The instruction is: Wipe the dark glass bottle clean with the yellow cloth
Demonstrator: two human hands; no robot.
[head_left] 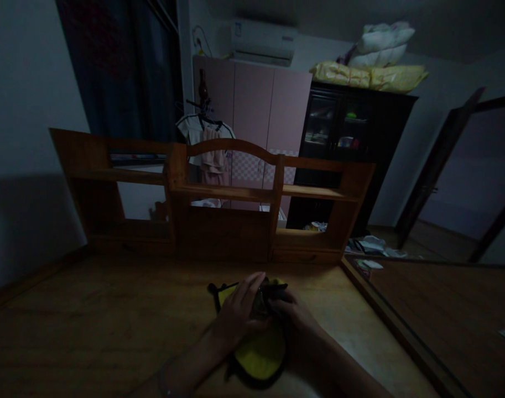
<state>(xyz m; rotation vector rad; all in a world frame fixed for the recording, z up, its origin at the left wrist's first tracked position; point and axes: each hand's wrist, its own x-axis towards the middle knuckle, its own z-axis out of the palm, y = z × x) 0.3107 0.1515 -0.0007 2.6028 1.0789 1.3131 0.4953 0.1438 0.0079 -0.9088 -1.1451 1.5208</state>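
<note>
On the wooden tabletop lies a yellow cloth item with black edging (260, 354), perhaps a small bag; the dim light hides its exact kind. A black knob-ended cord or tab sticks out at its upper left. My left hand (239, 309) lies across its upper part, fingers stretched forward and thumb apart, gripping around a dark part in the middle. With bent fingers, my right hand (296, 312) pinches a black flap or edge (275, 287) on the item's upper right. What lies between the two hands is too dark to make out.
Beyond the tabletop (111, 315) stands a wooden shelf unit (223, 192) with drawers. A raised wooden rail (395, 326) runs along the right side. Farther back are a pink wardrobe (252, 110), a dark cabinet (360, 127), hanging clothes (213, 146) and an open door (438, 166).
</note>
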